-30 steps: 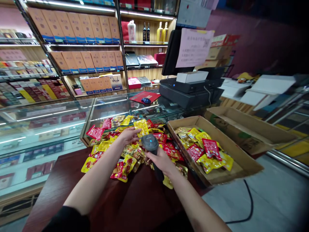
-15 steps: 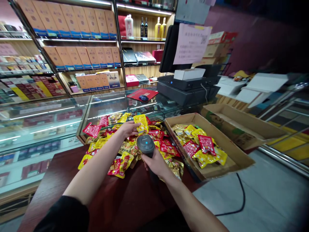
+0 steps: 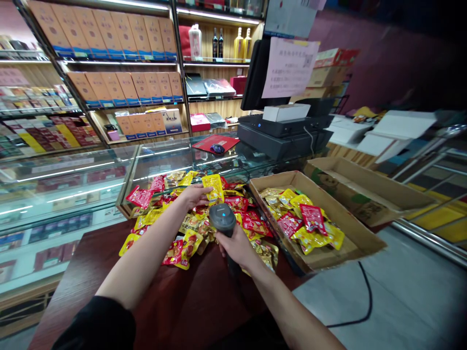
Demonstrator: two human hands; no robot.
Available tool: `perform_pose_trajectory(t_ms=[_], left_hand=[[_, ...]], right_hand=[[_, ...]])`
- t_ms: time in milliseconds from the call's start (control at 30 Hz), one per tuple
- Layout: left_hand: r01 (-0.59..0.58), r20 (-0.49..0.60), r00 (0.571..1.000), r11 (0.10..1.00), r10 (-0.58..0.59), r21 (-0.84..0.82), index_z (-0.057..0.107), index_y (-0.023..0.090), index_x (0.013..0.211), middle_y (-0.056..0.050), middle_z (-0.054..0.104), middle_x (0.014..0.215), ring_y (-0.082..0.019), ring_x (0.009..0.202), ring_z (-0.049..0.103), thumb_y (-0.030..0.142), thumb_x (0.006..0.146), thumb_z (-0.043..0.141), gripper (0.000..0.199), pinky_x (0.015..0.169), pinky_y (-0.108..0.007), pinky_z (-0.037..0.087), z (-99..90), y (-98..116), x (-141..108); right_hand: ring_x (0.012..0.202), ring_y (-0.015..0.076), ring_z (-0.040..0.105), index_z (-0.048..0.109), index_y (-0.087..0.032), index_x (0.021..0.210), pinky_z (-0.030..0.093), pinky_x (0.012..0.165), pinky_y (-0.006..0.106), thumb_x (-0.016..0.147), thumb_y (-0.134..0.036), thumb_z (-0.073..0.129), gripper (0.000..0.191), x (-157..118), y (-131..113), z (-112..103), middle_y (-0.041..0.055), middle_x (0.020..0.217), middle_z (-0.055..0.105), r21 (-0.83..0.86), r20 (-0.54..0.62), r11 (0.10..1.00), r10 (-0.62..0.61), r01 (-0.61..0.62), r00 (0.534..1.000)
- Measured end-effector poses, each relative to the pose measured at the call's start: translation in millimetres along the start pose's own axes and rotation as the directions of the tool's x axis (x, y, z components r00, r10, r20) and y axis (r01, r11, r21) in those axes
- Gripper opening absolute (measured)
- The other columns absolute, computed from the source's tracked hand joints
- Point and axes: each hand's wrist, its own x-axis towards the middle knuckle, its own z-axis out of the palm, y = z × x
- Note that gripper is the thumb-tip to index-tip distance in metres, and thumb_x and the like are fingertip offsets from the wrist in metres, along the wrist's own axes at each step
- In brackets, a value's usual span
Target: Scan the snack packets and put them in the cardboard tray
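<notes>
My left hand point(image 3: 195, 195) is closed on the edge of a yellow snack packet point(image 3: 213, 187), held up above a heap of other packets. My right hand point(image 3: 237, 245) wraps round the handle of a dark grey barcode scanner point(image 3: 222, 218), its head tipped towards the yellow packet and a small blue light showing on top. Beneath both hands, red, yellow and gold snack packets point(image 3: 251, 221) lie piled across the dark red tabletop point(image 3: 146, 296) and against the glass counter.
Right of the heap stands an open cardboard box point(image 3: 357, 238) with several packets inside. Another cardboard tray point(image 3: 368, 187) lies beyond it. A monitor point(image 3: 255, 73) stands on the glass counter point(image 3: 164, 150), near a mouse point(image 3: 218, 148) on a red mat. A black cable point(image 3: 370, 296) hangs at the right.
Hardly anything differs. The whole view has shifted very slightly, and both hands keep their hold on the packet and the scanner.
</notes>
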Motion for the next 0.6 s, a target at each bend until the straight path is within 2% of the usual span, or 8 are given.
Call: perform_pose_trajectory(t_ms=[133, 267, 400, 500, 600], left_hand=[[-0.001, -0.003, 1.000, 1.000, 0.001, 0.014, 0.062, 0.013, 0.084, -0.006, 0.069, 0.075, -0.013, 0.056, 0.064, 0.016, 0.066, 0.079, 0.025, 0.053, -0.025, 0.055, -0.2, -0.8, 0.7], [-0.007, -0.067, 0.998, 1.000, 0.007, 0.009, 0.060, 0.014, 0.085, -0.007, 0.069, 0.079, -0.015, 0.062, 0.066, 0.020, 0.062, 0.082, 0.032, 0.060, -0.028, 0.056, 0.1, -1.9, 1.1], [0.002, -0.013, 1.000, 1.000, -0.002, -0.002, 0.061, 0.013, 0.085, -0.006, 0.069, 0.076, -0.015, 0.060, 0.066, 0.021, 0.062, 0.082, 0.031, 0.057, -0.026, 0.055, 0.4, -0.9, -0.4], [0.015, 0.024, 1.000, 1.000, -0.015, -0.011, 0.059, 0.014, 0.080, -0.001, 0.063, 0.062, -0.008, 0.045, 0.056, 0.018, 0.064, 0.080, 0.026, 0.047, -0.020, 0.051, -0.1, -1.9, -2.3], [0.014, 0.071, 0.997, 0.999, -0.011, -0.042, 0.052, 0.015, 0.069, 0.006, 0.049, 0.049, -0.003, 0.034, 0.039, 0.014, 0.066, 0.078, 0.026, 0.037, -0.015, 0.041, 1.1, -6.5, -7.1]], right_hand=[[0.044, 0.0116, 0.044, 0.049, -0.021, 0.057, 0.035, 0.048, 0.024, 0.071, -0.025, 0.057, 0.017, 0.1, -2.6, -1.6, -0.0051, 0.042, 0.046, 0.008, -0.006, 1.000, -0.020, 0.020, 1.000], [0.043, 0.0112, 0.044, 0.049, -0.021, 0.059, 0.035, 0.048, 0.024, 0.073, -0.026, 0.056, 0.017, 0.1, 0.7, -1.6, -0.0050, 0.043, 0.047, -0.002, 0.000, 0.999, -0.040, 0.040, 0.999], [0.041, 0.0107, 0.042, 0.049, -0.021, 0.060, 0.034, 0.045, 0.024, 0.075, -0.027, 0.054, 0.017, -0.8, 5.0, -0.6, -0.0048, 0.043, 0.047, -0.002, 0.004, 1.000, -0.008, 0.008, 1.000], [0.048, 0.0106, 0.046, 0.054, -0.019, 0.063, 0.037, 0.050, 0.024, 0.074, -0.027, 0.057, 0.014, 0.4, -0.6, -5.2, -0.0030, 0.053, 0.054, 0.021, -0.038, 0.999, -0.041, 0.042, 0.998], [0.063, 0.0123, 0.053, 0.060, -0.017, 0.074, 0.043, 0.062, 0.024, 0.068, -0.023, 0.062, 0.009, 9.0, -14.0, -17.9, -0.0013, 0.067, 0.061, 0.087, -0.164, 0.991, -0.088, 0.104, 0.982]])
